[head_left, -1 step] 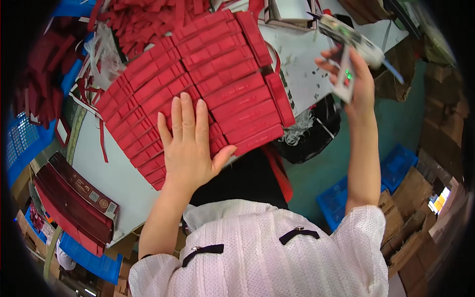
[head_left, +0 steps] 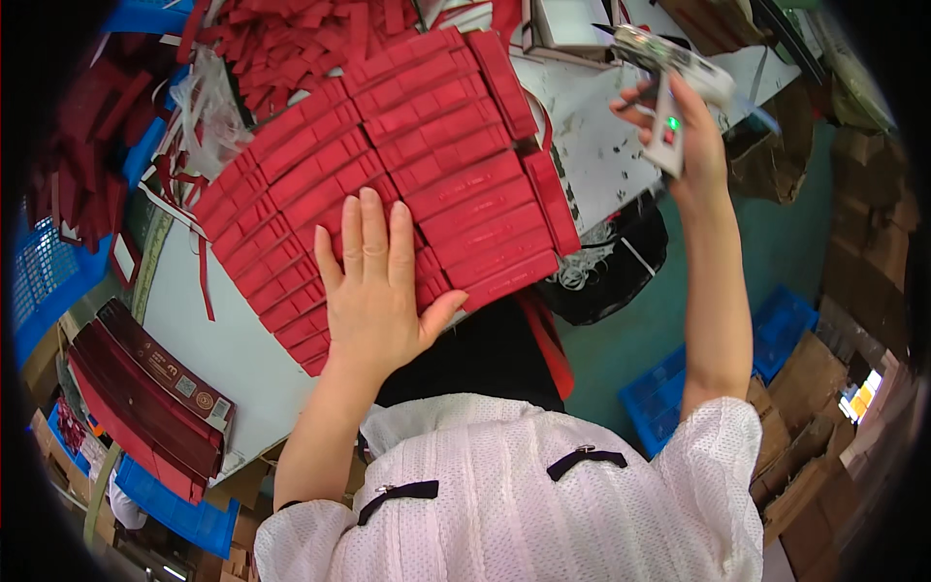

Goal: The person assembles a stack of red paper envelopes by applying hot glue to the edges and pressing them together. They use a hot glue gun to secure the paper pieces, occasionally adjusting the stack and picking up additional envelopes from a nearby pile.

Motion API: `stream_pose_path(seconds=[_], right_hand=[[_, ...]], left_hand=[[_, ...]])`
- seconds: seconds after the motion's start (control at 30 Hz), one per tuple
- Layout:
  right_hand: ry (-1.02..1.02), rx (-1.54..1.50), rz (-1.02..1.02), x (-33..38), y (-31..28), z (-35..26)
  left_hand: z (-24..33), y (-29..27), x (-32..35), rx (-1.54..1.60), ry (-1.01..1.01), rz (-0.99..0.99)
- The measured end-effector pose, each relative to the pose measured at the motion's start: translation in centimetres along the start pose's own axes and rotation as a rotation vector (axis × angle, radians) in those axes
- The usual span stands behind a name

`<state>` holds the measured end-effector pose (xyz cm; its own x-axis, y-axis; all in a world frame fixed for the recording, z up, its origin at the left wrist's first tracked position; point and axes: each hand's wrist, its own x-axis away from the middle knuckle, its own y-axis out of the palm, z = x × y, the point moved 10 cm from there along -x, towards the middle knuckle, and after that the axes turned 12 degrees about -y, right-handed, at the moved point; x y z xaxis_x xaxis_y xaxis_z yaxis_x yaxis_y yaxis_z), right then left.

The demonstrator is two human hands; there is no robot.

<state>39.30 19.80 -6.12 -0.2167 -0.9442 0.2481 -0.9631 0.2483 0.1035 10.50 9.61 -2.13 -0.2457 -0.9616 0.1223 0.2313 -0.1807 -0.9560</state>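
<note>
My left hand [head_left: 373, 281] lies flat, fingers stretched out, on the near part of a block of red narrow pieces [head_left: 436, 136]. The pieces are packed side by side in rows, and bands seem to cross many of them. To the right, my right hand [head_left: 693, 131] is wrapped round the handle of a white glue gun [head_left: 669, 73], held up beyond the block's right side. Its dark nozzle points to the upper left, a green light glows on the handle, and a pale blue stick [head_left: 758, 114] juts from the back. The gun is partly blurred.
Loose red strips [head_left: 301, 44] are heaped behind the block, beside clear plastic [head_left: 206, 112]. Dark red boxes [head_left: 145, 398] stand at the table's left. An open white box [head_left: 567, 21] sits at the back. A black bag [head_left: 621, 267] hangs off the right edge; blue crates [head_left: 655, 398] stand below.
My right hand and the glue gun have shifted slightly up and to the left. My left hand still rests on the red pieces.
</note>
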Motion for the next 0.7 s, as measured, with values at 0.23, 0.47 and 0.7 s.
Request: stream_pose_path(seconds=[0.23, 0.47, 0.7], right_hand=[[0.138, 0.859, -0.015, -9.0, -1.1, 3.3], [-0.306, 1.318, 0.024, -6.6, 1.9, -3.8], [-0.88, 0.809, -0.746, -3.8, 24.5, -4.4]], left_hand=[[-0.9, 0.6, 0.9, 0.0, -0.004, -0.048], [-4.4, 0.2, 3.3, -0.062, -0.048, -0.053], [-4.9, -0.1, 3.2, 0.007, -0.076, -0.056]])
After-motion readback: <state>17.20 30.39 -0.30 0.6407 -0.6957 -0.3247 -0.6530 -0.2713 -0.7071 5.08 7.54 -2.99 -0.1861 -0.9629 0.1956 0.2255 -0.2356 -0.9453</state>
